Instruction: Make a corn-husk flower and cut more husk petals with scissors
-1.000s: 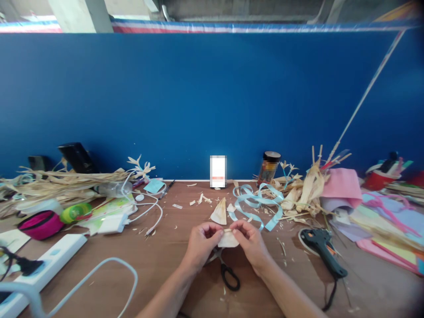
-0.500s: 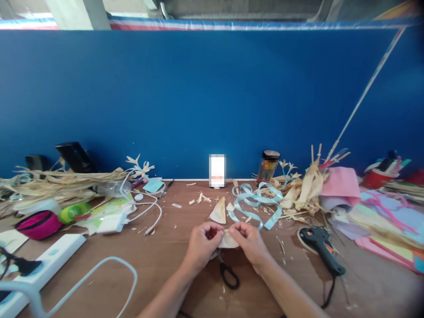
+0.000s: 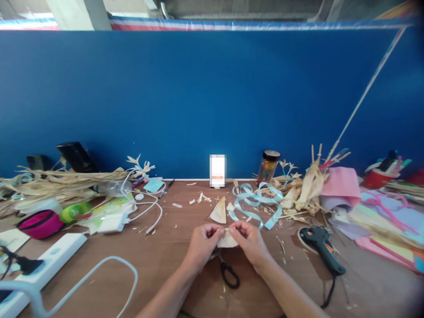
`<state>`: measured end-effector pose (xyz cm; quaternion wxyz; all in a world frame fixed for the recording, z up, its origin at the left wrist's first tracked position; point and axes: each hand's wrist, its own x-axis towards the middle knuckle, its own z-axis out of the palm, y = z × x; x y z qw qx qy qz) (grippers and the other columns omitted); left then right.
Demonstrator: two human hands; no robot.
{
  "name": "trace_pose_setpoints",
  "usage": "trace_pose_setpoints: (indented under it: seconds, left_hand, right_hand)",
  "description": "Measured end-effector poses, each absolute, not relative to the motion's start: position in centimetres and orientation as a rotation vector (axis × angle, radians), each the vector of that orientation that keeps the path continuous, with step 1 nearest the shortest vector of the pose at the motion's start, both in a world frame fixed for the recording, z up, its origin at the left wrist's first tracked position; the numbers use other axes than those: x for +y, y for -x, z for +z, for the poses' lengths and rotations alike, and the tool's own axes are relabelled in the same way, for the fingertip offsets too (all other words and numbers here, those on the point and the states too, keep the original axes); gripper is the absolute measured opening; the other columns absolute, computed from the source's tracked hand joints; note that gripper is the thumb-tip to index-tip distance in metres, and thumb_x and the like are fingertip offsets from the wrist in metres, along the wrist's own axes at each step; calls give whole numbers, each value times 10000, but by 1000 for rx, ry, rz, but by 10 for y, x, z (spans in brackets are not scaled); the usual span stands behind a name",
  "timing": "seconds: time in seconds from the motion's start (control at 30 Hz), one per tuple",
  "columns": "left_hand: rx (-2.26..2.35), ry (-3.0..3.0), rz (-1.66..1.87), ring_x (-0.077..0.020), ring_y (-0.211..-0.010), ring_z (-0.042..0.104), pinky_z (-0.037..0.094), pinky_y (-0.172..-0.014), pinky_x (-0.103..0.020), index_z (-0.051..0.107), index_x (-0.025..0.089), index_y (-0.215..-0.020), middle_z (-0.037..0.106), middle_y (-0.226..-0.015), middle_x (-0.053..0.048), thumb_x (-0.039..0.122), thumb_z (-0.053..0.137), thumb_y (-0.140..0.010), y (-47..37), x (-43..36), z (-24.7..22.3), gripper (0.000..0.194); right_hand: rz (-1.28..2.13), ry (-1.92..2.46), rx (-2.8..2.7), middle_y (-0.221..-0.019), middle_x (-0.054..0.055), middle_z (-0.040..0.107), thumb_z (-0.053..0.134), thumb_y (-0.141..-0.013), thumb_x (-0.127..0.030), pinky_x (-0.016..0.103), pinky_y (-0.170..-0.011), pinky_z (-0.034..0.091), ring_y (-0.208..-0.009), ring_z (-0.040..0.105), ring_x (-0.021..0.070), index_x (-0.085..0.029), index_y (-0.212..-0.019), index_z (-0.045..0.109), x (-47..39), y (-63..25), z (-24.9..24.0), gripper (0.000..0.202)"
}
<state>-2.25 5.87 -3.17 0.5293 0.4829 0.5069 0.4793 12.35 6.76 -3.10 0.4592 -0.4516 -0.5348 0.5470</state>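
Partly, our left hand (image 3: 202, 247) and right hand (image 3: 251, 244) are covering 1 pale piece (image 3: 228, 240), their fingers (image 3: 215, 240) pinching it over the desk (image 3: 172, 265); we are also mostly hiding the blades of 1 pair of scissors (image 3: 223, 266).

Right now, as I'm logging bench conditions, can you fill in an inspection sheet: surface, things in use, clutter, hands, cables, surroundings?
Surface: brown tabletop, strewn with pale scraps.
Things in use: one small pale piece, held up off the surface.
Clutter: black-handled scissors below the piece, partly hidden; pale pointed piece just beyond; light-blue ribbon and glue gun to the right.
Hands: left hand and right hand both pinch the pale piece.
Cables: black plug in a white power strip; white charger with its cable; dark cord from the glue gun.
Surroundings: blue panel behind the table.
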Motion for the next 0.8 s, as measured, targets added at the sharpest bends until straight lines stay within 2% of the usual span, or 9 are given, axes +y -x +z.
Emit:
trace_pose_setpoints:
  seconds: [0.23,0.57,0.8]
  left_hand:
    - [1180,-1099,1130,-86,-478,463,333,-461,-182,642,101,-747,597,-572,-18,382,602,-674,22,58,-29,293]
    - [1202,-1127,1163,-93,-485,481,349,-455,-183,648,101,-727,595,-565,-12,407,620,-650,22,58,-32,317]
    - [1073,-851,1172,-136,-543,571,455,-545,-249,641,105,-830,618,-591,-33,500,526,-706,20,57,-27,430]
  right_hand:
    - [1383,1134,-1212,-577,-6,570,504,-747,-457,208,-467,388,-536,499,120,-162,-745,612,69,-125,-33,314]
    - [1314,1130,-1307,-555,-11,557,581,-699,-446,200,-456,376,-496,473,102,-144,-726,598,71,-125,-39,303]
    - [1267,1135,-1339,-572,-2,578,578,-699,-454,207,-458,368,-504,487,112,-149,-718,595,71,-125,-41,306]
